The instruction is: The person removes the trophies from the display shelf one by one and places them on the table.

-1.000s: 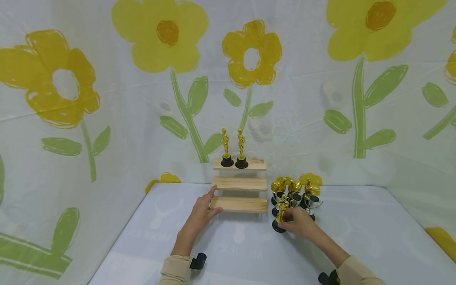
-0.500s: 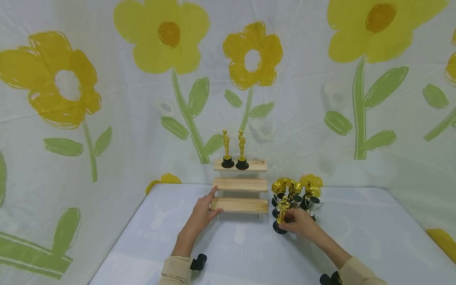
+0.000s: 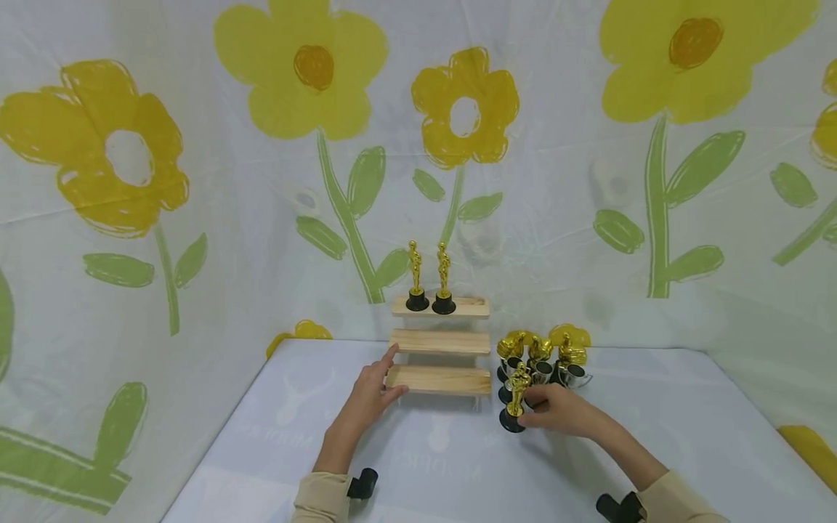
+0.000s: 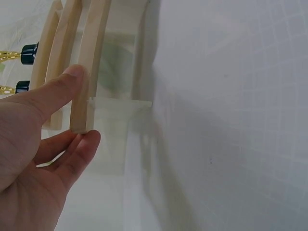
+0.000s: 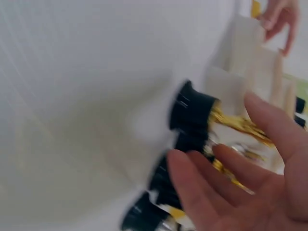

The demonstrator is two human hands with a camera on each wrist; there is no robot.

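Note:
A three-step wooden display shelf (image 3: pixel 439 379) stands at the middle of the table. My left hand (image 3: pixel 370 394) holds its left end, with the thumb on the lowest board (image 4: pixel 91 62) and curled fingertips at that board's end in the left wrist view. Upright on the table, right of the shelf, is a gold figurine trophy (image 3: pixel 516 396) with a black base (image 5: pixel 192 108). My right hand (image 3: pixel 564 412) is just right of it, thumb and fingers spread apart in the right wrist view. Two similar gold figurine trophies (image 3: pixel 444 272) stand on the top board.
Behind the gold figurine trophy, several silver cup trophies (image 3: pixel 575 374) and gold-topped trophies (image 3: pixel 572 350) stand close together, partly hidden by one another and my right hand. A flower-printed cloth (image 3: pixel 549 181) hangs behind the white table (image 3: pixel 667 436).
The fingers of my right hand have loosened from the gold figurine trophy, and the hand has shifted slightly right. The trophy stays standing; my left hand remains at the shelf.

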